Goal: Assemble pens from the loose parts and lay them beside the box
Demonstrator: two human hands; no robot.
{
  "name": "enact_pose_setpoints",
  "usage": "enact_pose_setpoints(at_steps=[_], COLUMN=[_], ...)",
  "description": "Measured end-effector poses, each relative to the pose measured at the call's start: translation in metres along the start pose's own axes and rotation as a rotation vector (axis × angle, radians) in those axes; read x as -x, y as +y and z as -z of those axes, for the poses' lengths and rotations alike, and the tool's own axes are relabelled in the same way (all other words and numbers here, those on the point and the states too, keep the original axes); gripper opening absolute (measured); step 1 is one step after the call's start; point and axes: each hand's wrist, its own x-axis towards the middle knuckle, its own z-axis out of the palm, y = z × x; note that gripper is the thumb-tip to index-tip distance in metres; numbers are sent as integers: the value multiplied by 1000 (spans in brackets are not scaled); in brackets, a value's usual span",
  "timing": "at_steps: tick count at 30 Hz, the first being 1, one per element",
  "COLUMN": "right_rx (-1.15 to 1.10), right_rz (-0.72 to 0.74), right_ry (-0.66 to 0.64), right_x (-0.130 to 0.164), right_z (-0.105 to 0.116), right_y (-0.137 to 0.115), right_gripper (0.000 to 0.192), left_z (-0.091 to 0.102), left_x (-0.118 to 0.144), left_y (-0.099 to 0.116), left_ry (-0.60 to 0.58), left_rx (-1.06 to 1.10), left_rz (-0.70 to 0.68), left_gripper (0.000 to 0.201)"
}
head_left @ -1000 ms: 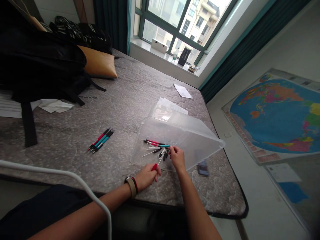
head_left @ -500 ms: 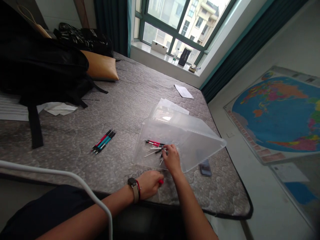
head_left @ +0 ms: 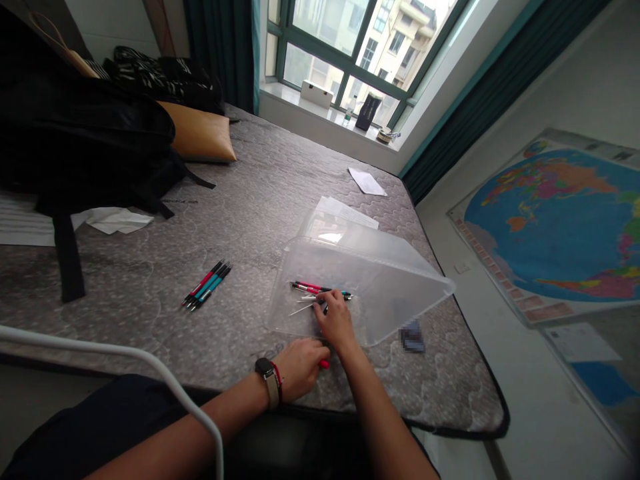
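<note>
The person's right hand (head_left: 335, 323) reaches into a clear plastic box (head_left: 393, 293) on the mattress (head_left: 260, 213), its thumb and fingers bent down among loose pens (head_left: 306, 287) and thin pale rods (head_left: 302, 309); whether that grip has closed on one of them, I cannot tell, because the fingers cover the spot. The left hand (head_left: 299, 368) lies just nearer the person, outside the box, its grip clenched around a red-ended item (head_left: 324, 365), most of which is hidden. A watch (head_left: 265, 365) and a red cord (head_left: 278, 379) circle the left wrist. The pens in the box lie towards its left end, red ones on top and a teal one poking out past the right hand's knuckles. Well apart to the left, a row of red, teal and black pens (head_left: 207, 287) lies side by side on the mattress. A pixelated dark item (head_left: 412, 337) is just right of the box, and a white sheet (head_left: 367, 181) lies beyond it.
</note>
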Motion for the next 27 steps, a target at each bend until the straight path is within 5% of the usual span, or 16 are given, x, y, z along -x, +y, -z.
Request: enact_pose_setpoints(at_steps=[6, 11, 17, 27], right_rx=[141, 170, 162, 209], right_rz=[-131, -254, -202, -48], right_ry=[10, -136, -196, -448], right_x=[-5, 0, 2, 8], right_z=[14, 25, 26, 36], right_y=[13, 26, 21, 17], right_gripper=[7, 15, 5, 16], left_z=[4, 6, 9, 13], left_x=[1, 2, 3, 2], left_y=[-2, -4, -3, -2], left_ry=[-7, -18, -7, -20], left_rx=[-15, -31, -42, -44], left_rz=[5, 13, 15, 40], left_gripper=[20, 20, 19, 18])
